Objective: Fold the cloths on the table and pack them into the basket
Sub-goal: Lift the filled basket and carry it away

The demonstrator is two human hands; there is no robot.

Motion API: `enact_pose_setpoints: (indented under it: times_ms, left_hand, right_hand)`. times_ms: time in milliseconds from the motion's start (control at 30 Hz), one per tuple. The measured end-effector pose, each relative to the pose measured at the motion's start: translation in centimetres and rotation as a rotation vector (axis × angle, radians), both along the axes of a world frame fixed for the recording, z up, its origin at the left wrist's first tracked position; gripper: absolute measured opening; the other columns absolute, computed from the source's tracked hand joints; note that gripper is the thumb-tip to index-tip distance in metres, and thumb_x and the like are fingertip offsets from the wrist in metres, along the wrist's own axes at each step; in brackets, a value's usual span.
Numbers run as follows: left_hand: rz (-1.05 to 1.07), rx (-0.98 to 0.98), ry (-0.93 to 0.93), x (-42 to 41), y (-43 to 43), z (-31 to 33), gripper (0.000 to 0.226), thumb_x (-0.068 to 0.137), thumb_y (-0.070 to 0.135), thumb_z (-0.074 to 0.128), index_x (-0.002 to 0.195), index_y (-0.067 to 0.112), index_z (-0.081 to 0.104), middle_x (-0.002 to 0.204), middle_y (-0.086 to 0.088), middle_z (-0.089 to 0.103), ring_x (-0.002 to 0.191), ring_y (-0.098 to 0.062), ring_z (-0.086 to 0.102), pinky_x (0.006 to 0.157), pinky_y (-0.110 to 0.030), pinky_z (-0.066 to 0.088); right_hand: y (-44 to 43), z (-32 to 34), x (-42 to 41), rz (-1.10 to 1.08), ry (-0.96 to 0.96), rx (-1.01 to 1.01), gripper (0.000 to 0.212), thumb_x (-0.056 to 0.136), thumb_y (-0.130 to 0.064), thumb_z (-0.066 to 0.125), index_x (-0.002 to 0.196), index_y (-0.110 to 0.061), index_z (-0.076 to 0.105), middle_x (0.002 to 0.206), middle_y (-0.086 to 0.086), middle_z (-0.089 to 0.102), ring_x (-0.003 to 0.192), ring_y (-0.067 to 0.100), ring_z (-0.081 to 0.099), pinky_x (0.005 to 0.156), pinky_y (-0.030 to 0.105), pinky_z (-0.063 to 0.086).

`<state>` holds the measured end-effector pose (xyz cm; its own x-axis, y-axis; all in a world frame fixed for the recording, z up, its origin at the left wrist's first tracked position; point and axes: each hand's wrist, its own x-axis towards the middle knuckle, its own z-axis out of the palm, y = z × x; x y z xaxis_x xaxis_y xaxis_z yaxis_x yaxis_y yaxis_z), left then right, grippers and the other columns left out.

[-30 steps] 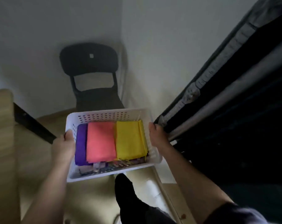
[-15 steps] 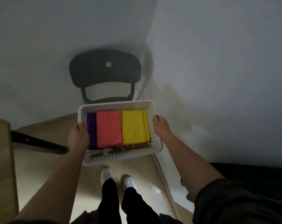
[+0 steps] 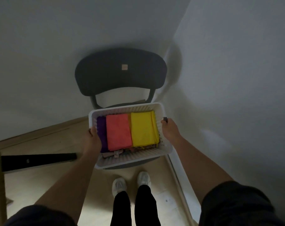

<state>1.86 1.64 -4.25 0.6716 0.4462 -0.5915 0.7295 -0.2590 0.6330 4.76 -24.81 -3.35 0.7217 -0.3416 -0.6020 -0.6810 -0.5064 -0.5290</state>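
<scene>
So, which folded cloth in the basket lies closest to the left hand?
The purple cloth, in the basket right by the left hand; the pink cloth and the yellow cloth lie further right.

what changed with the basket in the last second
The basket was carried forward to the chair and is now over its seat; whether it rests there is unclear. The left hand and right hand kept gripping its sides. The purple cloth, pink cloth and yellow cloth stayed side by side inside.

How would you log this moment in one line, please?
phase: basket held over black chair | left hand: grips left rim | right hand: grips right rim | inside: purple cloth, coral cloth, yellow cloth, folded
</scene>
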Motion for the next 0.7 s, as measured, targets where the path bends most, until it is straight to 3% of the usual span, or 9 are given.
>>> enact_pose_setpoints:
  times_ms: [200, 300, 367, 500, 633, 700]
  left_hand:
    - [-0.034, 0.077, 0.035, 1.3, -0.1, -2.0, 0.047, 0.103, 0.033, 0.022, 0.105, -0.001, 0.053, 0.081, -0.012, 0.053, 0.068, -0.023, 0.05, 0.063, -0.033, 0.037]
    - [-0.067, 0.115, 0.034, 1.6, 0.1, -2.9, 0.046, 0.103, 0.029, 0.023, 0.107, -0.004, 0.054, 0.084, -0.014, 0.054, 0.07, -0.024, 0.049, 0.06, -0.032, 0.034]
    - [-0.086, 0.112, 0.024, 2.0, 0.3, -3.2, 0.044, 0.103, 0.026, 0.024, 0.104, -0.005, 0.055, 0.079, -0.012, 0.052, 0.066, -0.023, 0.049, 0.052, -0.03, 0.031]
    - [-0.116, 0.096, 0.021, 2.7, 0.9, -4.0, 0.041, 0.103, 0.023, 0.025, 0.1, -0.004, 0.056, 0.082, -0.014, 0.055, 0.072, -0.026, 0.051, 0.051, -0.028, 0.032]
    - [-0.114, 0.087, 0.019, 2.7, 0.7, -4.0, 0.038, 0.103, 0.024, 0.026, 0.092, 0.0, 0.054, 0.075, -0.012, 0.053, 0.064, -0.023, 0.048, 0.049, -0.028, 0.031]
    - [-0.075, 0.085, 0.021, 2.7, 0.6, -3.7, 0.034, 0.101, 0.023, 0.032, 0.088, 0.0, 0.054, 0.079, -0.019, 0.057, 0.059, -0.02, 0.048, 0.049, -0.027, 0.033]
  right_hand:
    - [-0.1, -1.9, 1.5, 0.008, 0.047, 0.002, 0.039, 0.104, -0.023, 0.032, 0.135, -0.003, 0.043, 0.132, 0.016, 0.051, 0.116, 0.026, 0.051, 0.077, 0.022, 0.033]
    - [0.0, -2.6, 1.8, 0.029, 0.067, 0.003, 0.038, 0.104, -0.024, 0.03, 0.132, -0.003, 0.044, 0.128, 0.015, 0.053, 0.1, 0.02, 0.051, 0.057, 0.021, 0.034]
    - [0.1, -3.1, 2.1, 0.038, 0.075, 0.0, 0.037, 0.104, -0.026, 0.029, 0.13, -0.004, 0.046, 0.125, 0.014, 0.054, 0.092, 0.016, 0.048, 0.051, 0.018, 0.03]
    - [0.2, -3.8, 2.7, 0.044, 0.069, 0.001, 0.038, 0.104, -0.026, 0.03, 0.131, -0.004, 0.045, 0.127, 0.015, 0.054, 0.102, 0.021, 0.051, 0.073, 0.023, 0.034]
    - [0.3, -3.7, 2.7, 0.09, 0.073, -0.035, 0.041, 0.104, -0.03, 0.028, 0.128, -0.003, 0.046, 0.123, 0.017, 0.056, 0.095, 0.019, 0.051, 0.074, 0.026, 0.036]
    - [0.0, -3.1, 2.3, 0.099, 0.063, -0.077, 0.044, 0.103, -0.034, 0.03, 0.132, -0.004, 0.045, 0.128, 0.016, 0.053, 0.103, 0.021, 0.054, 0.084, 0.032, 0.043]
